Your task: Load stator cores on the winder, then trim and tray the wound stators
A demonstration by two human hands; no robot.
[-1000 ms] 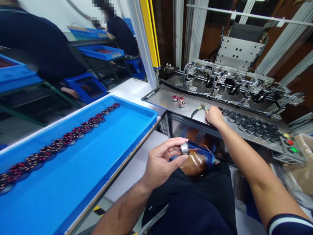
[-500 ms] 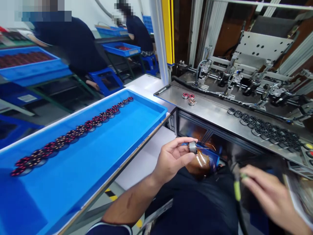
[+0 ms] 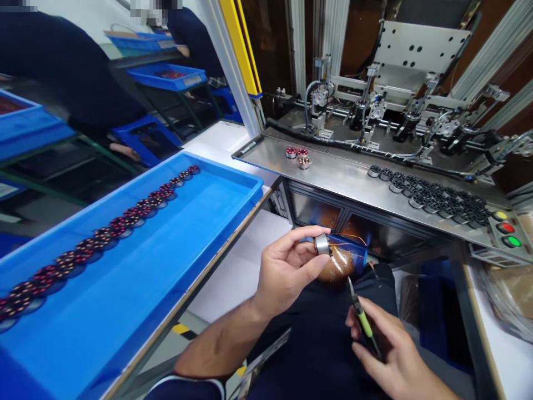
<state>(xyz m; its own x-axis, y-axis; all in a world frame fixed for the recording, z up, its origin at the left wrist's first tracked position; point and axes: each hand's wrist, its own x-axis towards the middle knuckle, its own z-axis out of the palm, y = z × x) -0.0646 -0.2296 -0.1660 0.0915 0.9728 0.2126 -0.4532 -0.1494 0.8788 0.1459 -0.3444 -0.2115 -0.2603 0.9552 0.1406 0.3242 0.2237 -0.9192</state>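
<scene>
Silver motor part [image 3: 322,244], copper wire [image 3: 347,243], green-and-black cutters [image 3: 365,323]

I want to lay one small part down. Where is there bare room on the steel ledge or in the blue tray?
Free: the steel ledge between the three loose parts and the black-topped parts; the blue tray between its row of parts and its near rim. Crowded: that row, and the ledge beside the buttons, packed with black-topped parts.
</scene>
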